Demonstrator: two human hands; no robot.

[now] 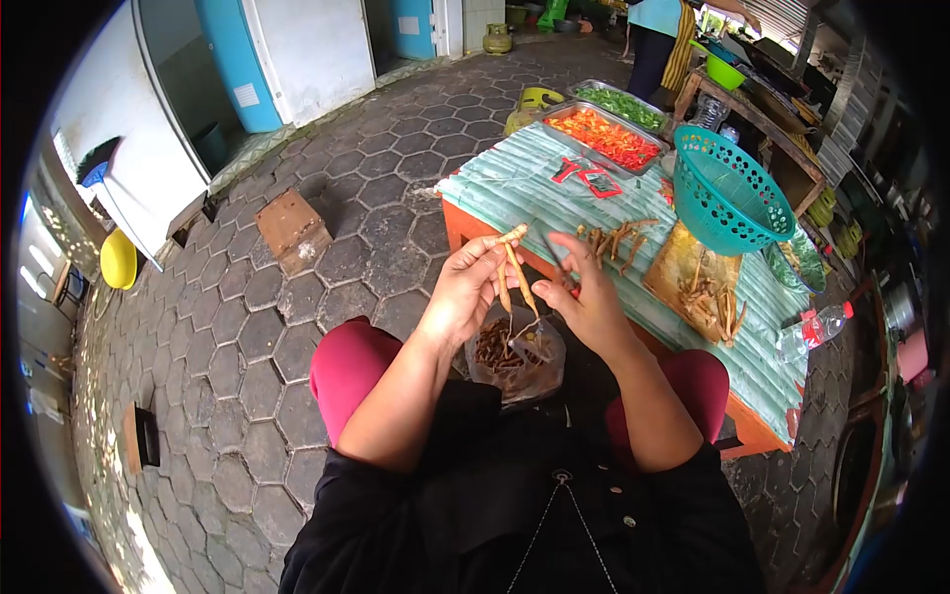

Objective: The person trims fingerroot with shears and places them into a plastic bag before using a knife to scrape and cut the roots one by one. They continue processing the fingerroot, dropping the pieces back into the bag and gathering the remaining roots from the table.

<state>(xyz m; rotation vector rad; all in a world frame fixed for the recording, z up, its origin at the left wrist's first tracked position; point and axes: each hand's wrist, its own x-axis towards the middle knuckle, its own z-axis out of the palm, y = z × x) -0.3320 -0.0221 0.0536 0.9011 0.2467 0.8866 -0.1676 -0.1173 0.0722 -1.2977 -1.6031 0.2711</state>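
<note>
My left hand (pixel 461 288) pinches a piece of fingerroot (pixel 515 259), a pale knob with long thin fingers hanging down. Close by on its right, my right hand (pixel 594 304) is closed around a small knife (pixel 553 249); its grey blade is partly hidden and blurred, and a bit of red handle shows. Below both hands, between my knees, a clear plastic bag (pixel 542 379) holds many brown roots or scraps. More fingerroot (pixel 621 238) lies on the table just past my right hand. Another pile of roots (pixel 714 302) rests on a wooden cutting board (pixel 677 259).
The low table (pixel 500 180) has a green-striped cover. On it stand a teal colander (pixel 737 188), a tray of cut red and orange peppers (pixel 606 137), a tray of green vegetables (pixel 623 104) and a plastic bottle (pixel 814 332). A person (pixel 655 40) stands beyond.
</note>
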